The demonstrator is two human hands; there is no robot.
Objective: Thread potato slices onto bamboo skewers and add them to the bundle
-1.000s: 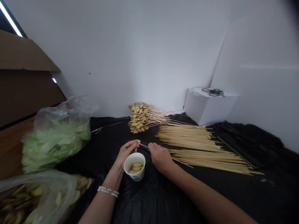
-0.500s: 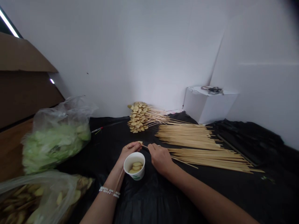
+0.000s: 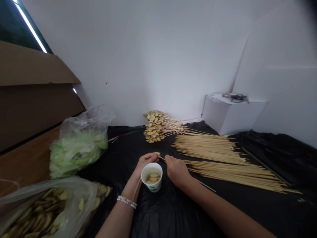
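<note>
Gripped a pale slice (image 3: 158,153) and a skewer (image 3: 161,158) just beyond the cup (image 3: 150,187).
Pinched the slice in the left fingers (image 3: 151,157) and held the skewer in closed right fingers (image 3: 169,160), with its tip at the slice. Had cut pieces (image 3: 153,179) inside the cup, loaded skewers (image 3: 154,128) beyond it, loose skewers (image 3: 210,148) to its right, a greens bag (image 3: 78,152) and a slice bag (image 3: 81,198) to its left.

The right hand (image 3: 177,171) hides part of its thin wooden stick (image 3: 161,158); the left edge cuts off the brown cardboard box (image 3: 32,67); we cannot identify the small dark tangled object (image 3: 239,98)
</note>
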